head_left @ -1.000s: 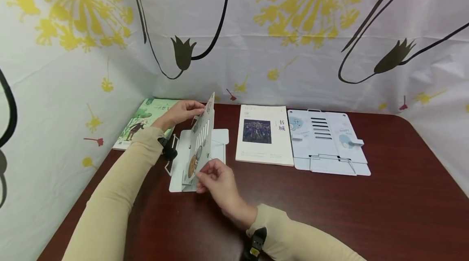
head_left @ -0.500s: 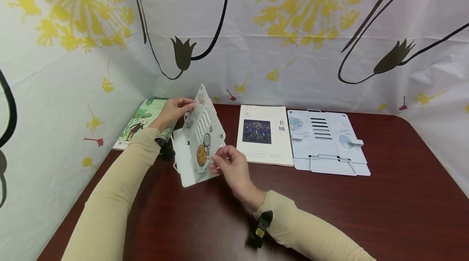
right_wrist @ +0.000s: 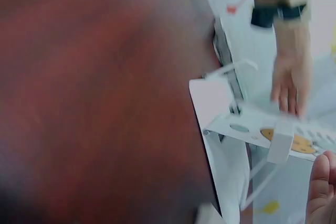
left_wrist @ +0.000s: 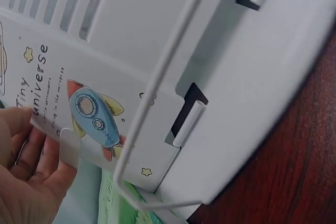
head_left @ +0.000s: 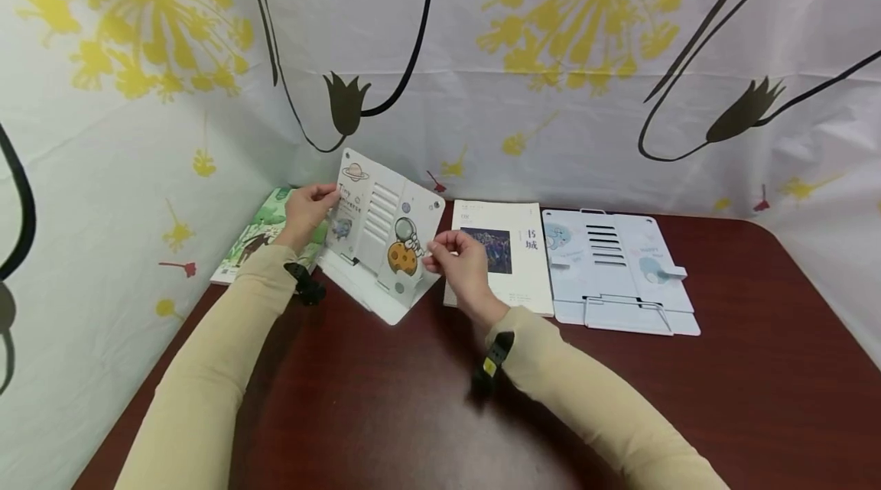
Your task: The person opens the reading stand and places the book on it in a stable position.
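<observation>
A white book stand (head_left: pixel 378 230) printed with planets, an astronaut and "Tiny universe" stands near the back left of the table, its slotted panel raised from its base plate and turned towards me. My left hand (head_left: pixel 307 213) pinches the panel's left edge. In the left wrist view, that hand (left_wrist: pixel 31 182) has thumb and fingers at the edge beside a page clip (left_wrist: pixel 70 148), near the rocket print. My right hand (head_left: pixel 463 264) holds the panel's right edge, thumb against fingers. Only part of the right hand (right_wrist: pixel 321 187) shows in its blurred wrist view. A wire support (left_wrist: pixel 163 66) runs along the stand.
Behind my left hand lies a green illustrated book (head_left: pixel 258 234), partly covered. A white magazine (head_left: pixel 523 287) with a dark picture lies right of the stand. Farther right, a second book stand (head_left: pixel 612 268) lies folded flat. Patterned white cloth (head_left: pixel 440 92) hangs behind the dark wooden table (head_left: pixel 372 406).
Both hands have swung the stand round, so its printed panel, first seen nearly edge-on, now faces me. The right hand has moved up and to the right, the left slightly left.
</observation>
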Tool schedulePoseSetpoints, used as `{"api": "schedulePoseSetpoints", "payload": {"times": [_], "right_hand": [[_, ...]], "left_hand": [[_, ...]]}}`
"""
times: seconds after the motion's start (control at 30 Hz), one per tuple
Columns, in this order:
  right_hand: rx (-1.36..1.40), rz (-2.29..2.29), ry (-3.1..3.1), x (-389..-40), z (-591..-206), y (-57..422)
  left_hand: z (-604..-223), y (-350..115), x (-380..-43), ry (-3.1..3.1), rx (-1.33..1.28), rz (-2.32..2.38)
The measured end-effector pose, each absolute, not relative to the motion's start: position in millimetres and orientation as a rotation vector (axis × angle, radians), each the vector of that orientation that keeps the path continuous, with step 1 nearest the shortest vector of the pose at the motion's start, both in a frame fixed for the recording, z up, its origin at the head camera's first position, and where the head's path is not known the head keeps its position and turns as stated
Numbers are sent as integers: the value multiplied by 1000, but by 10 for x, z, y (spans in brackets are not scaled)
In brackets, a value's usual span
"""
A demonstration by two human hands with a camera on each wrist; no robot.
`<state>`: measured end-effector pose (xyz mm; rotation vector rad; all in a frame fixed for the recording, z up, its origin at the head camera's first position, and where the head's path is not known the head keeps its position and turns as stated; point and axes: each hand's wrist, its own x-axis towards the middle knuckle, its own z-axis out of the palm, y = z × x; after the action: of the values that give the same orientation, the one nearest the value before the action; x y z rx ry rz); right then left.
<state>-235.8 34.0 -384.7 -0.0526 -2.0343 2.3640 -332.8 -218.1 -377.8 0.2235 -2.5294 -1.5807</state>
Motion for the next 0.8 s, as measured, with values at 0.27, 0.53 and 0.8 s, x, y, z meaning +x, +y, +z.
{"api": "schedulePoseSetpoints", "payload": {"times": [0.27,0.53,0.8], "right_hand": [[-169,2281,-2127,-2796,-3714,425],[-137,2212,-2196,-3050,-3697,508],[-83,2142,-2272,-3174,-3705,539]], "left_hand": [[-3798,-2273,-3277,-2434,341,-1625],[-3825,-2268,-3233,-2381,348,-1605],[-3861,-2233,-3284,-2325,384,-1650]]}}
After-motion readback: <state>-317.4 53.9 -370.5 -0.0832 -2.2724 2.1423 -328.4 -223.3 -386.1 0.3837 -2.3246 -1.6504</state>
